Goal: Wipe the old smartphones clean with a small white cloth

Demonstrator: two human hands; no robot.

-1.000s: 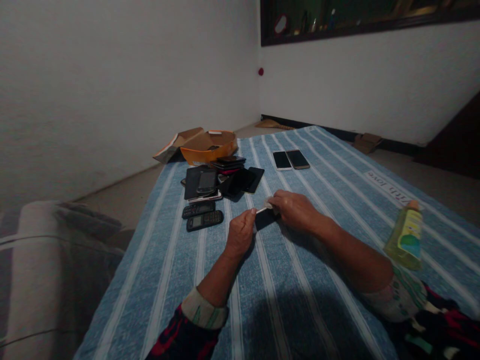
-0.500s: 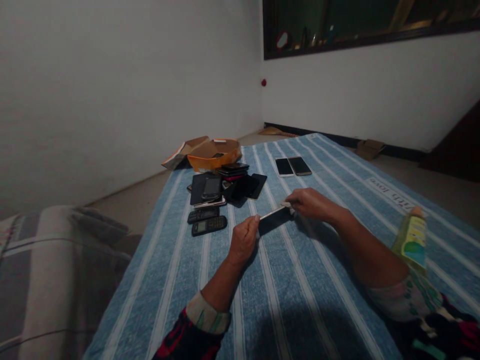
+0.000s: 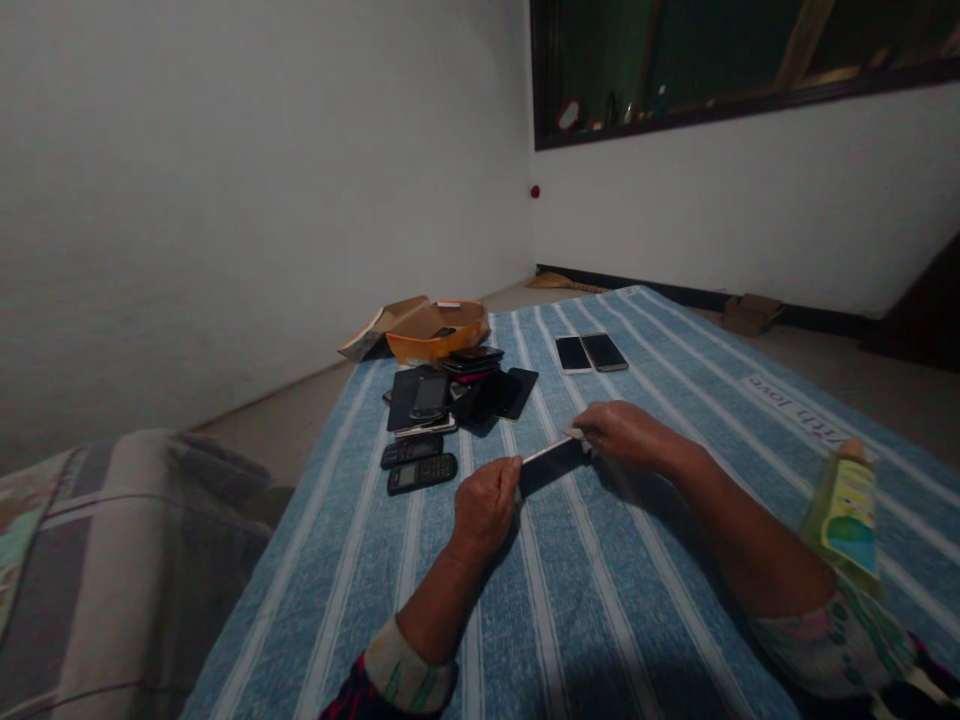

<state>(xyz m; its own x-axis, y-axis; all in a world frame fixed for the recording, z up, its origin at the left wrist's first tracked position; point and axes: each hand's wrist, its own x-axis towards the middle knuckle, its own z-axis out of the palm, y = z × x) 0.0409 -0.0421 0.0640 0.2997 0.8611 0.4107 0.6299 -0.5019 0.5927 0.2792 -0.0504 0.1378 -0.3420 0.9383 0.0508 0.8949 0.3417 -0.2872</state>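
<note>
My left hand (image 3: 485, 503) is closed on the near end of a dark smartphone (image 3: 550, 456), which it holds tilted just above the blue striped blanket (image 3: 600, 600). At the phone's far end my right hand (image 3: 626, 433) pinches a small whitish piece against the edge; I cannot make out what that piece is. Just beyond the hands lies a pile of dark phones (image 3: 450, 390), with two keypad phones (image 3: 420, 463) in front of it and two smartphones (image 3: 589, 352) side by side farther back.
An open orange cardboard box (image 3: 431, 327) sits at the blanket's far left corner. A yellow-green bottle (image 3: 844, 515) stands by my right forearm. A rolled grey cloth (image 3: 135, 560) lies at the left. White walls and a dark-framed window close the room behind.
The camera has tilted up, so everything sits lower in view. My right hand has slid from close beside my left hand along to the phone's far end, uncovering the phone.
</note>
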